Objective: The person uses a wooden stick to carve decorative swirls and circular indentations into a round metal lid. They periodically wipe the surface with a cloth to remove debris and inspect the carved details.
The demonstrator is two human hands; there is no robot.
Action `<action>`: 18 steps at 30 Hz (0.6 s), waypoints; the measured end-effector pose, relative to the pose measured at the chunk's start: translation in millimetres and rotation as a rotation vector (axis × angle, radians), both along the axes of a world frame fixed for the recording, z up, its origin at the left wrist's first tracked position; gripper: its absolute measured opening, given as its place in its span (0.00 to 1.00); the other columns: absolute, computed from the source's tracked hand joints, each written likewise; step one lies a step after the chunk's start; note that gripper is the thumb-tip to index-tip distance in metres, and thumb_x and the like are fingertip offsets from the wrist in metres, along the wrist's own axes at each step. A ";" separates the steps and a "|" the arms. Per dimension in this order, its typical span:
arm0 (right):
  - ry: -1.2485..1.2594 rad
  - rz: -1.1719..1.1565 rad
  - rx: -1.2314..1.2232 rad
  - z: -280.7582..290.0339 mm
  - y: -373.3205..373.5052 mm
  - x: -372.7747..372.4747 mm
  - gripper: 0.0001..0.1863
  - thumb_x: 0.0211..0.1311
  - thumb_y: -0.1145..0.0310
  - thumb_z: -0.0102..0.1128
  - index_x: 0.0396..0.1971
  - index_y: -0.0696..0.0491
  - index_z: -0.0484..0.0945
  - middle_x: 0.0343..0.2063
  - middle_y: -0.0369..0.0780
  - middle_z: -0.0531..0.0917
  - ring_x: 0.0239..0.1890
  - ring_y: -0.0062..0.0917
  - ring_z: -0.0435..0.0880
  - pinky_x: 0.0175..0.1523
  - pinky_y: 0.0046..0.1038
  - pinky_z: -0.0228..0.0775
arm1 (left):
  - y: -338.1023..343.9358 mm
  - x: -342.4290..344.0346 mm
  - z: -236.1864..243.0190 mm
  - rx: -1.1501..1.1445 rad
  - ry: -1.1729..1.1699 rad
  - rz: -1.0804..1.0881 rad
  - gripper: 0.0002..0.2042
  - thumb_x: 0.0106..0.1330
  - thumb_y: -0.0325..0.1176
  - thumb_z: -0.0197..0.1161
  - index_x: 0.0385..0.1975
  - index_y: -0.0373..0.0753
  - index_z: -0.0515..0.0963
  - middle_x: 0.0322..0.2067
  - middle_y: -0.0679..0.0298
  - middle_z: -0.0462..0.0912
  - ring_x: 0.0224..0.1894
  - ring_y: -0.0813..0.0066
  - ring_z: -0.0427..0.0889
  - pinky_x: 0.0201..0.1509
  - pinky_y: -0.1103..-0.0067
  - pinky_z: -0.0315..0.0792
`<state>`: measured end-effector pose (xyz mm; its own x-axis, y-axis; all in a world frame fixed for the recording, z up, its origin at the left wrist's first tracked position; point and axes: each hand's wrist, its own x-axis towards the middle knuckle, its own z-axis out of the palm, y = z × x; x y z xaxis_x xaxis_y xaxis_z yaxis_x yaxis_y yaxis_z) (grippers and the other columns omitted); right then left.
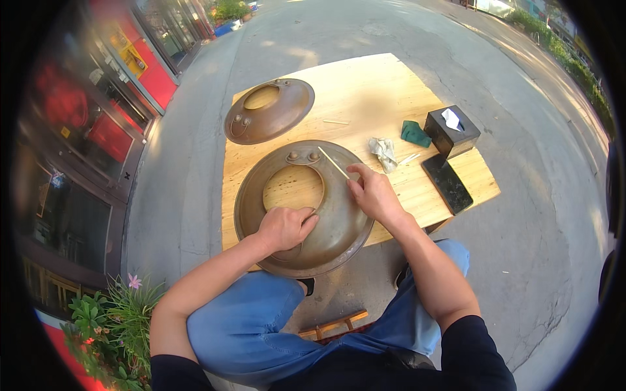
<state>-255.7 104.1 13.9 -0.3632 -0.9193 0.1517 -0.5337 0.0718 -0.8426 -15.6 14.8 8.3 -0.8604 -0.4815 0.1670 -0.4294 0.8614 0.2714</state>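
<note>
A large ring-shaped metal lid (pixel 342 218), brownish with a wide round hole, lies across the near edge of the wooden table. Riveted fittings (pixel 303 156) show on its far side. My left hand (pixel 285 229) is closed on the lid's near inner part, thumb at the edge of the hole; its fingers hide what lies under them. Pinched in my right hand (pixel 376 194) is a thin wooden stick (pixel 331 160), slanting over the lid's far right side, its tip close to the fittings.
A smaller-looking ring lid (pixel 287 107) lies farther left on the table (pixel 365 81). To the right are crumpled tissue (pixel 383 154), a green cloth (pixel 415 133), a black tissue box (pixel 452 132), a dark phone (pixel 447 184) and loose sticks (pixel 409 159). Potted plants (pixel 124 326) stand lower left.
</note>
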 end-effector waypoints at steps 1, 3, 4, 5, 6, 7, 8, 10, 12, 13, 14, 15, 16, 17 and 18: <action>-0.019 0.004 -0.054 -2.7 -0.8 -0.8 0.15 0.70 0.67 0.60 0.52 0.56 0.82 0.34 0.52 0.89 0.42 0.48 0.89 0.50 0.42 0.80 | -0.1 -0.3 -0.4 -0.007 0.001 -0.001 0.15 0.74 0.45 0.59 0.32 0.41 0.83 0.22 0.48 0.84 0.26 0.44 0.85 0.32 0.54 0.79; -0.057 0.016 -0.154 -4.7 -0.1 1.6 0.15 0.70 0.69 0.59 0.53 0.55 0.82 0.34 0.52 0.89 0.42 0.48 0.89 0.50 0.40 0.80 | -0.2 0.1 -1.2 -0.012 0.001 0.001 0.15 0.74 0.45 0.58 0.33 0.41 0.83 0.22 0.48 0.84 0.26 0.44 0.85 0.32 0.54 0.79; -0.083 0.023 -0.159 -3.2 3.4 4.2 0.15 0.69 0.72 0.58 0.53 0.56 0.82 0.38 0.50 0.89 0.40 0.45 0.89 0.48 0.38 0.80 | -0.4 0.6 -1.4 -0.015 -0.001 0.000 0.15 0.74 0.45 0.58 0.33 0.41 0.83 0.23 0.48 0.84 0.26 0.44 0.85 0.33 0.54 0.79; -0.100 0.018 -0.216 -0.4 5.3 7.3 0.15 0.69 0.73 0.59 0.54 0.57 0.81 0.40 0.50 0.88 0.40 0.43 0.89 0.48 0.37 0.80 | -0.9 1.0 -0.8 -0.019 -0.002 -0.001 0.15 0.75 0.45 0.57 0.33 0.41 0.83 0.23 0.48 0.84 0.27 0.44 0.85 0.33 0.54 0.79; -0.118 0.014 -0.268 0.3 8.2 10.7 0.16 0.68 0.74 0.59 0.54 0.57 0.80 0.42 0.49 0.87 0.39 0.42 0.89 0.48 0.37 0.80 | -0.1 1.6 -1.7 -0.018 -0.006 -0.001 0.15 0.75 0.46 0.57 0.34 0.41 0.83 0.23 0.48 0.85 0.27 0.44 0.85 0.33 0.54 0.80; -0.136 0.010 -0.321 0.9 11.1 12.6 0.17 0.68 0.74 0.59 0.55 0.58 0.80 0.44 0.49 0.86 0.38 0.40 0.88 0.47 0.37 0.80 | 0.1 1.7 -2.1 -0.016 -0.001 -0.004 0.15 0.75 0.46 0.57 0.34 0.41 0.83 0.23 0.48 0.85 0.27 0.45 0.85 0.33 0.55 0.80; -0.124 0.013 -0.332 2.2 14.2 13.3 0.18 0.67 0.75 0.60 0.57 0.58 0.78 0.47 0.49 0.84 0.39 0.39 0.88 0.48 0.37 0.80 | -0.3 1.6 -2.2 -0.015 0.004 -0.007 0.15 0.75 0.46 0.57 0.34 0.42 0.83 0.24 0.49 0.85 0.27 0.45 0.85 0.33 0.55 0.80; -0.099 0.023 -0.352 4.5 18.5 14.0 0.22 0.67 0.76 0.61 0.60 0.59 0.75 0.53 0.49 0.81 0.39 0.36 0.88 0.48 0.36 0.80 | -0.7 1.7 -2.2 -0.023 0.003 -0.009 0.15 0.75 0.46 0.56 0.34 0.42 0.83 0.24 0.49 0.85 0.28 0.45 0.86 0.34 0.55 0.80; -0.053 -0.003 -0.376 0.9 20.2 14.4 0.24 0.66 0.75 0.62 0.63 0.60 0.73 0.55 0.50 0.80 0.40 0.36 0.88 0.50 0.36 0.80 | -0.6 1.9 -2.3 -0.043 -0.009 -0.008 0.15 0.75 0.45 0.57 0.35 0.42 0.83 0.24 0.49 0.85 0.28 0.45 0.86 0.34 0.55 0.80; -0.029 -0.015 -0.387 -1.7 20.7 14.3 0.26 0.66 0.75 0.62 0.64 0.60 0.72 0.56 0.51 0.79 0.40 0.36 0.88 0.50 0.36 0.80 | -0.3 1.2 -2.0 -0.042 -0.007 -0.009 0.15 0.75 0.46 0.57 0.35 0.42 0.83 0.24 0.49 0.85 0.28 0.45 0.86 0.34 0.55 0.80; -0.003 -0.028 -0.398 -4.4 21.1 14.3 0.26 0.66 0.75 0.62 0.64 0.60 0.71 0.58 0.51 0.78 0.40 0.36 0.87 0.51 0.36 0.79 | -0.2 0.5 -1.4 -0.041 -0.005 -0.011 0.15 0.75 0.46 0.57 0.35 0.42 0.83 0.24 0.49 0.85 0.28 0.45 0.86 0.34 0.56 0.80; 0.021 -0.039 -0.408 -7.9 21.1 14.8 0.27 0.66 0.75 0.62 0.65 0.60 0.71 0.59 0.51 0.77 0.40 0.36 0.87 0.52 0.36 0.79 | -0.1 0.5 -1.4 -0.039 -0.004 -0.010 0.15 0.75 0.46 0.57 0.35 0.42 0.83 0.24 0.49 0.85 0.28 0.45 0.86 0.34 0.56 0.80; 0.046 -0.049 -0.418 -10.3 21.1 15.3 0.27 0.66 0.75 0.62 0.65 0.60 0.71 0.60 0.51 0.76 0.40 0.36 0.87 0.52 0.36 0.79 | 0.1 0.2 -1.3 -0.040 -0.007 -0.007 0.15 0.75 0.46 0.57 0.35 0.42 0.83 0.24 0.49 0.85 0.28 0.45 0.86 0.34 0.55 0.80; 0.051 -0.060 -0.434 -11.8 21.1 15.9 0.27 0.66 0.75 0.62 0.65 0.60 0.71 0.59 0.52 0.77 0.40 0.36 0.87 0.52 0.36 0.79 | 0.3 -0.5 -1.3 -0.040 -0.011 -0.005 0.16 0.75 0.46 0.57 0.34 0.42 0.84 0.24 0.49 0.85 0.28 0.45 0.86 0.34 0.55 0.80; 0.054 -0.071 -0.450 -12.9 21.2 17.4 0.26 0.66 0.75 0.62 0.65 0.60 0.72 0.59 0.52 0.78 0.40 0.37 0.87 0.53 0.36 0.79 | 0.4 0.0 -1.0 -0.041 -0.016 -0.002 0.16 0.75 0.46 0.57 0.34 0.42 0.84 0.24 0.49 0.85 0.28 0.45 0.86 0.34 0.55 0.80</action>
<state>-238.2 125.3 1.0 -0.4033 -0.7308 0.5507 -0.5850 -0.2568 -0.7693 -15.6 15.3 7.3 -0.8639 -0.4730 0.1733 -0.4317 0.8725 0.2289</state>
